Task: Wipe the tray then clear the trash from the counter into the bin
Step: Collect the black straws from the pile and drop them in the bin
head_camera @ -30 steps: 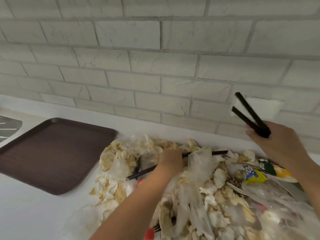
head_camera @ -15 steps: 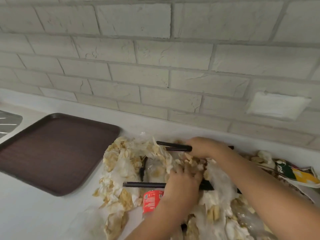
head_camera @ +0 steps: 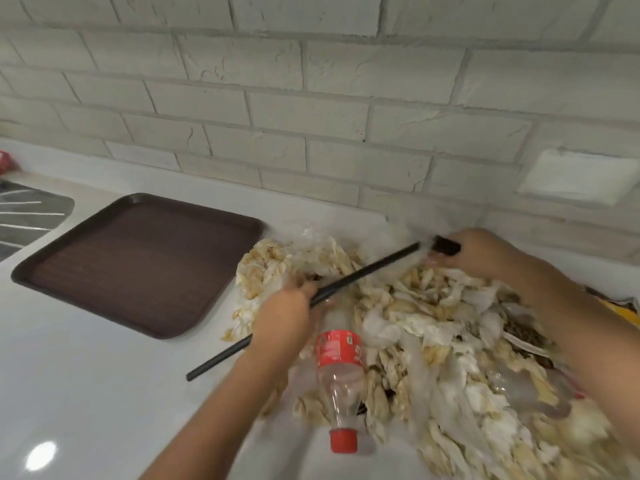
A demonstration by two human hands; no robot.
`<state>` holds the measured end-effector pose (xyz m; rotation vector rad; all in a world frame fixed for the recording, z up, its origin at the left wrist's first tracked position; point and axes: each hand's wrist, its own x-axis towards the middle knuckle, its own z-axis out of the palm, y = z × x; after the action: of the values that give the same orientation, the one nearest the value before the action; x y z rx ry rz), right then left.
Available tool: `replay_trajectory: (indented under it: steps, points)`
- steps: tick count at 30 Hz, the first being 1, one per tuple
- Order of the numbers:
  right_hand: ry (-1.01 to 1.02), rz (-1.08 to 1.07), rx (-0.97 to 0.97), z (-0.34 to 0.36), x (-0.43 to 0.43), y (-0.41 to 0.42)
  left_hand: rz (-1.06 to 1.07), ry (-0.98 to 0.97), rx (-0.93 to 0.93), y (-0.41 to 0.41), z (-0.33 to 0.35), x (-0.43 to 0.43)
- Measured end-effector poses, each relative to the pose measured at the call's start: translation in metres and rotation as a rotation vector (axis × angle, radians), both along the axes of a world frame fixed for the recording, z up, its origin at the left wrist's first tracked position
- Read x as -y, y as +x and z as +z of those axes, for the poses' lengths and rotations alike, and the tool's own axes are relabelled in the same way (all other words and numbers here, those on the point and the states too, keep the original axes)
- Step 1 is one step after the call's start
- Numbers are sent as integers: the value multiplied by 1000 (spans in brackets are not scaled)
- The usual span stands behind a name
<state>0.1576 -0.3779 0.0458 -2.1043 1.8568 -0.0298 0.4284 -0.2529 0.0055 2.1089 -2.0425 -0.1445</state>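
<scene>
Head view, one frame, some motion blur on the right.

- Tray [head_camera: 138,268]: brown, flat on the white desk [head_camera: 86,393], left of the mess, near it but not touching. Nothing on it.
- Trash pile [head_camera: 426,327]: crumpled stained napkins and clear plastic film, spread on the desk from just beside the tray's right corner out to the right edge of view.
- Bottle [head_camera: 341,368]: clear plastic, red label, red cap. It lies on its side at the pile's near-left edge, cap toward the camera.
- Left hand [head_camera: 282,320]: fingers [head_camera: 294,296] clenched round a long black rod [head_camera: 367,271], gripping near its middle. The rod runs diagonally, with the low end over bare desk at the left and the high end up over the pile toward the right hand.
- Right hand [head_camera: 485,254]: at the back of the pile by the wall, fingers [head_camera: 460,261] grasping a short dark stub [head_camera: 446,245]. The stub sits just off the rod's upper end. Blur there, so I cannot tell if the two are joined or separate.
- Right of the pile: a white plate [head_camera: 519,344] with dark crumbs, partly buried, and a colourful wrapper [head_camera: 623,310] at the frame edge.
- Background: pale brick wall [head_camera: 311,109] with a white wall plate [head_camera: 581,178]. Steel sink drainboard [head_camera: 27,216] at far left.
</scene>
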Motion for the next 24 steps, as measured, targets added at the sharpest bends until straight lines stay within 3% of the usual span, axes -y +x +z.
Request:
replay_trajectory:
  steps: [3, 7, 11, 20, 24]
  points:
    - [139, 9, 192, 28, -37, 1, 20, 101, -81, 10, -11, 2]
    - [329, 148, -82, 5, -87, 21, 94, 157, -180, 5, -10, -3]
    - [215, 105, -220, -28, -93, 17, 182, 240, -215, -11, -2, -9]
    - [-106, -166, 106, -3, -79, -46, 149, 254, -128, -22, 2, -32]
    - [-70, -209, 261, 12, -80, -72, 194, 252, -204, -12, 1, -39]
